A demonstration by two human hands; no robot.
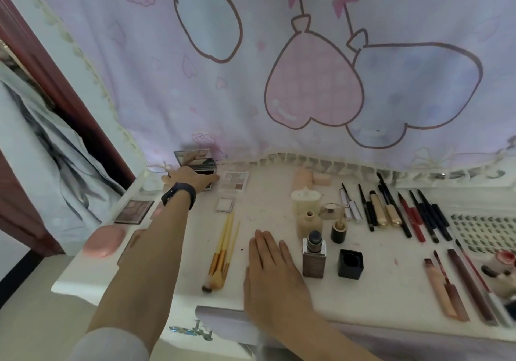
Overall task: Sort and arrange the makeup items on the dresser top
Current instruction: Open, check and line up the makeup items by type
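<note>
The left hand (190,177) reaches to the far left of the white surface (391,282), its fingers resting on an open mirrored palette (199,162) that stands against the pink cartoon curtain (279,67); whether the fingers actually close around the palette cannot be told. A dark band (178,195) circles that wrist. The right hand (275,279) lies flat and open, palm down, near the front edge, holding nothing. Just beside it on the left lie gold-handled brushes (222,254), bristles toward the front. To its right stands a brown foundation bottle (314,257) with its cap off, and next to that a black square cap (350,264). A pale eyeshadow palette (234,180) lies just right of the left hand, with a small white compact (224,205) nearer the front. A dark eyeshadow palette (134,211) and a pink round case (104,242) sit at the left edge. Farther right, a row of pencils and tubes (396,209) lies side by side, and long lip tubes (458,285) rest near the front right corner.
</note>
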